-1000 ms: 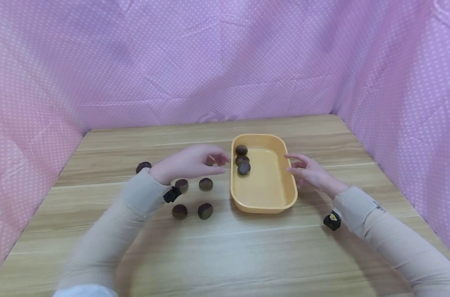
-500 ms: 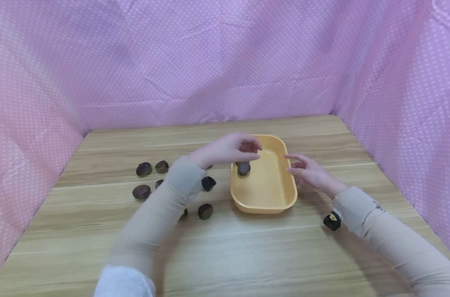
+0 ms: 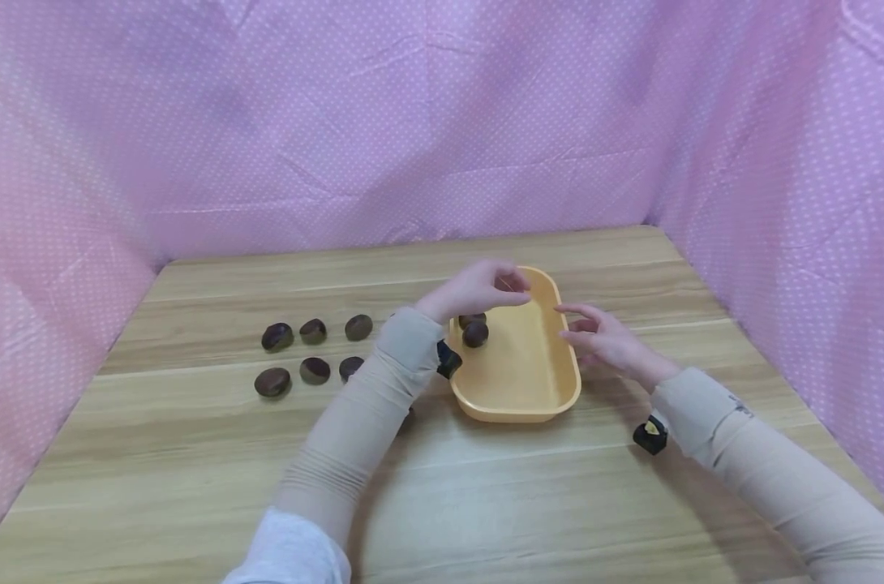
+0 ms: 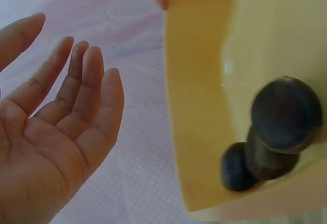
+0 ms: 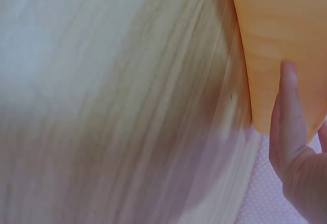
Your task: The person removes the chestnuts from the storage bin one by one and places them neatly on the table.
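Note:
My left hand (image 3: 478,289) hovers over the far end of a yellow-orange plastic tray (image 3: 518,385). The left wrist view shows its palm (image 4: 46,152) bare and its fingers loosely spread, holding nothing. Dark brown chestnuts (image 3: 475,334) lie along the tray's left side; three show in the left wrist view, bunched together near a corner. At the tray's right wall, my right hand (image 3: 606,342) rests its fingertips by the rim. In the right wrist view, the straight fingers (image 5: 291,112) lie along the tray's outer wall.
More chestnuts stand in rows on the wooden table (image 3: 194,454), left of the tray, such as a nearer one (image 3: 272,382) and a farther one (image 3: 358,327). My left forearm hides some of them. Pink dotted cloth (image 3: 413,122) hangs behind and along both sides.
My left hand has moved right, from beside the tray's left rim to over its far end. The forearm now uncovers chestnuts at the left. The right hand has stayed at the tray.

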Demonstrator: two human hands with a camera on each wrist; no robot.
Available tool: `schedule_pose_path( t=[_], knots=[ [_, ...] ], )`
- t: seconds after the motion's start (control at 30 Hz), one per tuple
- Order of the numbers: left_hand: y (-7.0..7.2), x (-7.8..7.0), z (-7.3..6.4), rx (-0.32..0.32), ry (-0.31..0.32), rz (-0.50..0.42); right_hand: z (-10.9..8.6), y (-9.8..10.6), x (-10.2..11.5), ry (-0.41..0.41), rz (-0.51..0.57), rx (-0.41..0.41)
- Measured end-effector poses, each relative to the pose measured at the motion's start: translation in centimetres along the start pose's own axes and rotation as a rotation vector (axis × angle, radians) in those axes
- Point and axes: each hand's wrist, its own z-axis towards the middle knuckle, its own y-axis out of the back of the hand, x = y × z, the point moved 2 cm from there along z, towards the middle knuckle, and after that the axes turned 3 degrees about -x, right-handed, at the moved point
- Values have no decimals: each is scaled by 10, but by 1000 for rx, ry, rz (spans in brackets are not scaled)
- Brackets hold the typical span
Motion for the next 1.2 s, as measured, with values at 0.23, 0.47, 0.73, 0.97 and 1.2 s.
schedule_pose_path(
  t=[0.23, 0.47, 0.73, 0.97, 1.2],
  knots=[
    [-3, 11, 6, -14, 93, -7, 1, 1, 1, 1, -50, -13],
    [-9, 21, 12, 19, 180, 126, 2, -1, 0, -2, -22, -2],
    [-11, 21, 8, 109, 283, 302, 2, -1, -1, -2, -12, -11],
    [-13, 18, 8, 186, 341, 349, 1, -1, 0, -4, -39, -28],
    [-19, 11, 13, 275, 400, 389, 1, 0, 1, 3, -55, -29]
  ],
)
